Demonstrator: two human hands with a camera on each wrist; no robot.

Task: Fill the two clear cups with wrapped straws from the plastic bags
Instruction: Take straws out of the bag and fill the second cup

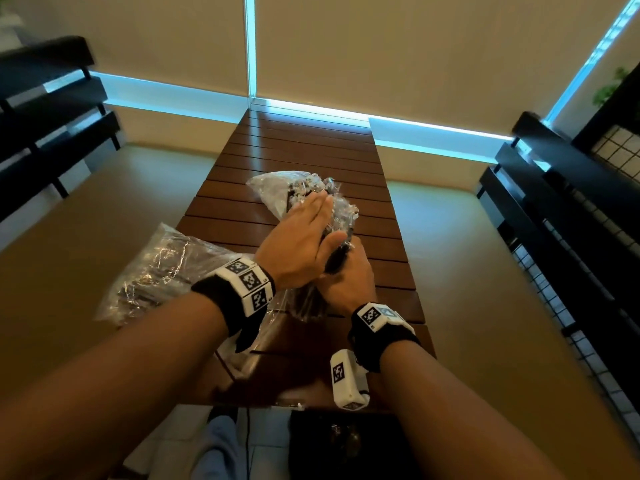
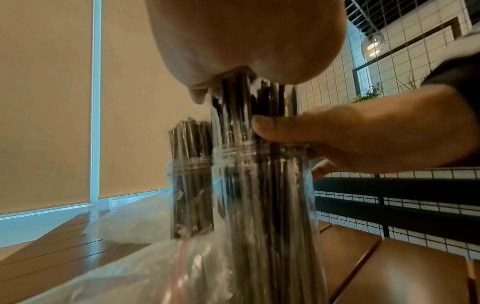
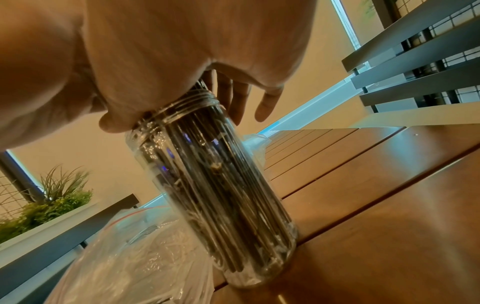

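Note:
On the slatted wooden table [image 1: 298, 143] a clear cup [image 2: 262, 205] [image 3: 215, 195] stands upright, packed with dark wrapped straws [image 2: 249, 115] that stick out above its rim. My left hand [image 1: 301, 237] lies flat on the straw tops, its palm [image 2: 246, 41] pressing on them. My right hand [image 1: 346, 275] grips the bundle just above the rim, thumb [image 2: 272, 127] against the straws. Behind it a second clear cup [image 2: 189, 185] stands full of straws. One plastic bag [image 1: 156, 271] with straws lies at the left. Another bag [image 1: 273, 188] lies beyond the cups.
Black slatted benches flank the table on the left [image 1: 52, 133] and on the right [image 1: 554, 202]. A white tagged device [image 1: 346, 379] sits near the table's front edge. A planter with greenery [image 3: 52, 205] stands off to one side. The far end of the table meets the window blinds.

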